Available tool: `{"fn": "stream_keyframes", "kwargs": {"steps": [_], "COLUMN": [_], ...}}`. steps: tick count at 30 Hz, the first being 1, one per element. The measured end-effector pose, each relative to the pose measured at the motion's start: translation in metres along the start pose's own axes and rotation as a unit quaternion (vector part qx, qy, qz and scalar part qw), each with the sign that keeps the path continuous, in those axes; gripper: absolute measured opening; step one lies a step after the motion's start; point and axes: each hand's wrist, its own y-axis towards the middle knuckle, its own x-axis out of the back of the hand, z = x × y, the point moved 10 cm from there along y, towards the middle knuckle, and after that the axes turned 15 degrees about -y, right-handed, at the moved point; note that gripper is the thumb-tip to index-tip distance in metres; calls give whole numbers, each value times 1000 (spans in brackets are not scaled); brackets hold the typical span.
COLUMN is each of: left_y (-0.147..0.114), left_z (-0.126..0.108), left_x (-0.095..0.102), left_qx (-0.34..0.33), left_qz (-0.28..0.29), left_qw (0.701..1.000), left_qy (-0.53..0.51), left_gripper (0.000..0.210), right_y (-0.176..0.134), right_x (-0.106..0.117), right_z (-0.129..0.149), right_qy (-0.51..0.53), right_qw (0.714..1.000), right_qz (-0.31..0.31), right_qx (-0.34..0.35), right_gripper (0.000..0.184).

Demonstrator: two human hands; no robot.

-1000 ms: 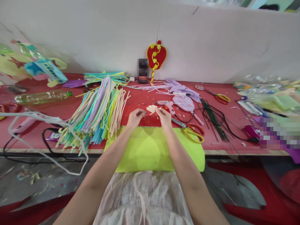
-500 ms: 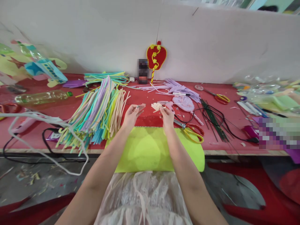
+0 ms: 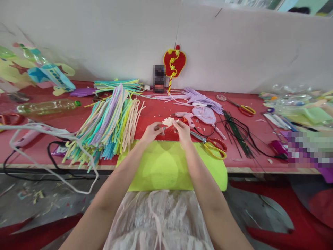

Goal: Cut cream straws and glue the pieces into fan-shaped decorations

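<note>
A small cream fan-shaped piece (image 3: 168,121), seemingly of bent pipe cleaner, is up between my hands over the red tabletop. My right hand (image 3: 182,131) pinches it at the right side with thumb and fingers. At its lower left edge are the curled fingertips of my left hand (image 3: 154,132), closed on it as far as I can see. Just behind stands a pink glue gun (image 3: 187,118), its nozzle pointing left. Scissors with red and yellow handles (image 3: 214,147) lie beside my right wrist. Beneath my forearms a yellow-green sheet (image 3: 161,166) spans the table edge and my lap.
Left of my hands spreads a big bundle of coloured pipe cleaners (image 3: 104,121). Purple pipe cleaners (image 3: 200,99) and dark green stems (image 3: 238,133) lie to the right. A red heart-shaped decoration (image 3: 174,64) leans on the wall. A plastic bottle (image 3: 49,107) lies at left.
My left hand has moved right and slightly down, up to the cream piece. My right hand has shifted the piece a little left and down, uncovering more of the glue gun.
</note>
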Motion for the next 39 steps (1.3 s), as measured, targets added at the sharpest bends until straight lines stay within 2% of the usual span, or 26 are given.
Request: {"fn": "stream_keyframes", "kwargs": {"steps": [5, 10, 13, 16, 20, 23, 26, 29, 32, 35, 39], "left_y": [0, -1, -2, -4, -4, -2, -1, -5, -14, -18, -13], "left_z": [7, 4, -1, -4, -7, -10, -12, -17, -24, -32, -31], "left_x": [-4, -2, -1, 0, 0, 9, 32, 59, 76, 74, 59], "left_qx": [11, 6, 0, -2, -7, -24, -51, -91, -99, -98, -102], "left_qz": [40, 21, 14, 5, 0, -41, -122, -212, -283, -285, -231], "left_qw": [998, 999, 995, 987, 986, 991, 988, 972, 949, 943, 957], "left_qy": [40, 49, 100, 161, 167, 127, 75, 52, 97, 142, 140], "left_gripper": [21, 21, 14, 22, 19, 16, 15, 17, 30, 41, 23], "right_y": [-1, -1, -2, -3, -2, 2, 6, 8, 8, 7, 6], "right_x": [-8, -9, -9, -12, -8, 2, 15, 25, 27, 24, 21], "right_z": [4, 6, 7, 8, 7, 3, -5, -11, -12, -11, -11], "right_qy": [6, 13, 8, -6, -2, 37, 83, 107, 112, 127, 128], "right_qw": [999, 999, 999, 998, 999, 999, 994, 988, 986, 985, 986], "right_qz": [32, 35, 39, 51, 36, -10, -66, -108, -120, -111, -104], "right_qx": [20, 35, 35, 30, 30, 22, -2, -22, -29, -28, -27], "right_gripper": [39, 34, 32, 33, 33, 33, 34, 35, 35, 33, 32]}}
